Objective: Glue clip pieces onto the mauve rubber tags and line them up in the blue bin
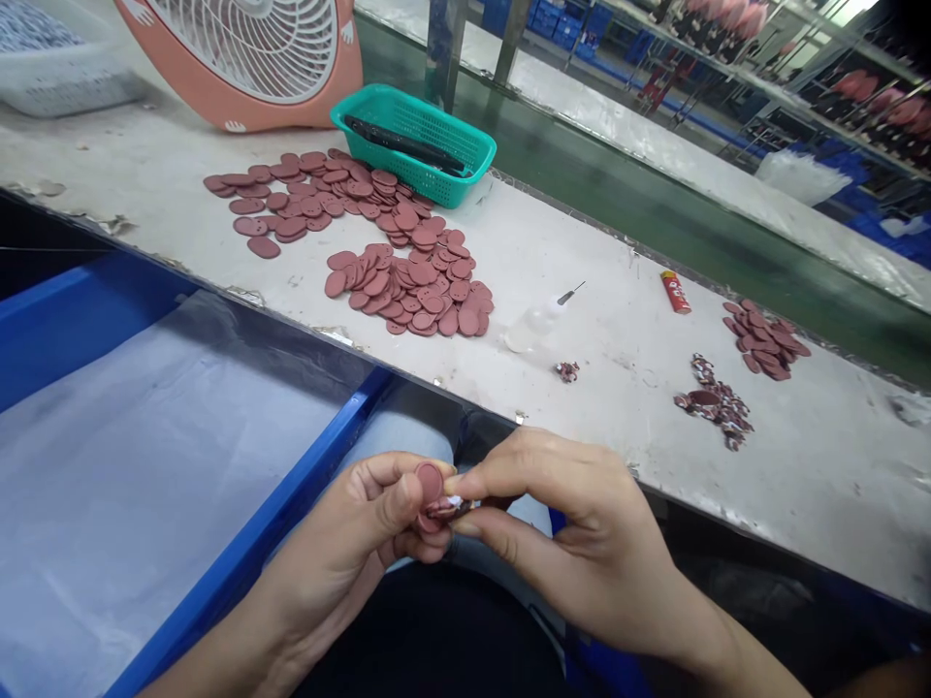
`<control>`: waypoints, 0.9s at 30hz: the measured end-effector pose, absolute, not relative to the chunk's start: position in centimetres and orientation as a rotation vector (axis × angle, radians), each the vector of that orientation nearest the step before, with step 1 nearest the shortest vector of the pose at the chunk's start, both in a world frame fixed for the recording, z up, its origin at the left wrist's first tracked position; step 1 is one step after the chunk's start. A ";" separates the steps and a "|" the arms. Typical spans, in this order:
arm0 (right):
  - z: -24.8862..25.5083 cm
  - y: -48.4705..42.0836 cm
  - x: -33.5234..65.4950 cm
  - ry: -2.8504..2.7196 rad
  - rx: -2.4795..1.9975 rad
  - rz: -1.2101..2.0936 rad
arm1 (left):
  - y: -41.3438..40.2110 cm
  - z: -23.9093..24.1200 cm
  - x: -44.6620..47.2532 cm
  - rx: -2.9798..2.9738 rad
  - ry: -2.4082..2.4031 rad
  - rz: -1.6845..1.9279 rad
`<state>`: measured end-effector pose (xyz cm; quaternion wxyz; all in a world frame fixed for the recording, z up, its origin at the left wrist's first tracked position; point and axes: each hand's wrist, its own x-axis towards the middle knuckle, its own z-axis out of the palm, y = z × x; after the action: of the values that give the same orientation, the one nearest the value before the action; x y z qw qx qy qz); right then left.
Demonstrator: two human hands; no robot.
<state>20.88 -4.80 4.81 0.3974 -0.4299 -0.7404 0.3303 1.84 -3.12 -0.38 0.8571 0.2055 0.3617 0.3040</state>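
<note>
Above my lap, in front of the bench, my left hand (378,514) is closed on a reddish-brown disc (430,482) with a raised rim. Thumb and fingers of my right hand (560,523) pinch a small brown-and-white piece (452,506) against it. How the two parts meet is partly hidden by my fingers. On the bench beyond lies a large spread of reddish-brown oval discs (414,276), some with small holes. A clear squeeze bottle with a needle tip (534,325) rests on its side, near a small patterned piece (567,371).
A pile of small patterned pieces (720,402) and another heap of discs (765,339) lie to the right, near a red tube (675,293). Behind stand a green basket (465,189) and an orange fan (349,68). A blue-edged bin (320,465) is left of my hands.
</note>
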 end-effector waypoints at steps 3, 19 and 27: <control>5.0 -5.2 20.8 -1.882 -1.028 0.831 | -3.4 0.1 1.7 0.449 0.797 0.651; 5.2 -5.7 20.3 -1.873 -1.041 0.825 | -3.5 0.5 2.0 0.423 0.674 0.647; 5.5 -5.4 20.4 -1.896 -1.032 0.837 | -3.4 0.4 1.7 0.437 0.695 0.630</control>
<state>20.36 -5.38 5.52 0.4014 -0.4082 -0.7501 0.3311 1.75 -3.43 0.39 0.8691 0.2091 0.3321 0.3012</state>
